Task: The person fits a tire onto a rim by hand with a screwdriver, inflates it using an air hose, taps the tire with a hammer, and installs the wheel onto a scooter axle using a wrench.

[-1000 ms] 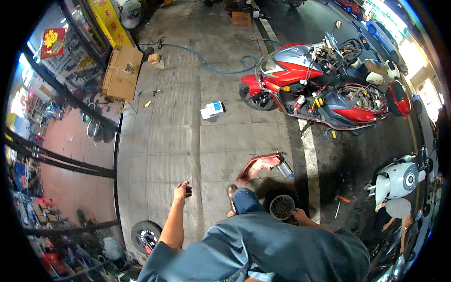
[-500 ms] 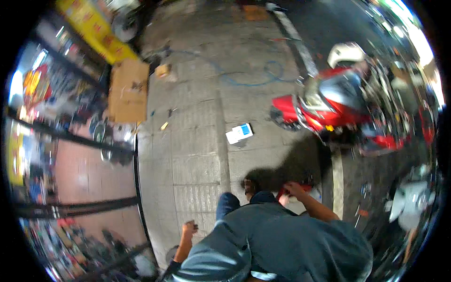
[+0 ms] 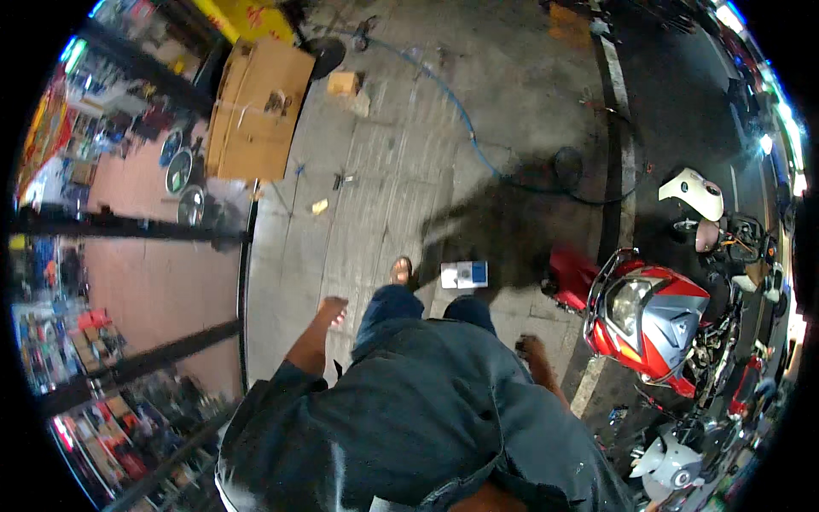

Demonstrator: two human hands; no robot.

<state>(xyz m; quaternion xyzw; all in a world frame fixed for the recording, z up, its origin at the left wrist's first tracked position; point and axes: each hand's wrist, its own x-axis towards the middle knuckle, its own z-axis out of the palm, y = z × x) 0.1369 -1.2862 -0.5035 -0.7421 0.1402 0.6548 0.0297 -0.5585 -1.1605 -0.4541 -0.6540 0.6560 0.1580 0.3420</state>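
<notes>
My left hand (image 3: 334, 309) hangs at my left side over the pavement, with its fingers loosely apart and nothing in it. On the other side, my right hand (image 3: 531, 348) hangs low beside my thigh in deep shadow; its fingers are too dark to make out. A flat white and blue box (image 3: 464, 275) lies on the pavement just ahead of my knees. My sandalled foot (image 3: 402, 270) shows to the left of that box. The red and grey motorcycle (image 3: 650, 316) stands to the right, apart from my right hand.
A large cardboard box (image 3: 260, 111) stands at the far left by the shop front. Near it are a small tan box (image 3: 343, 84) and a yellow scrap (image 3: 320, 206). A blue hose (image 3: 465, 119) loops across the pavement. White body panels (image 3: 695, 194) lie at right.
I have moved forward, so the white and blue box is nearer my feet. My right hand has left the red thing it was beside and now hangs by my thigh.
</notes>
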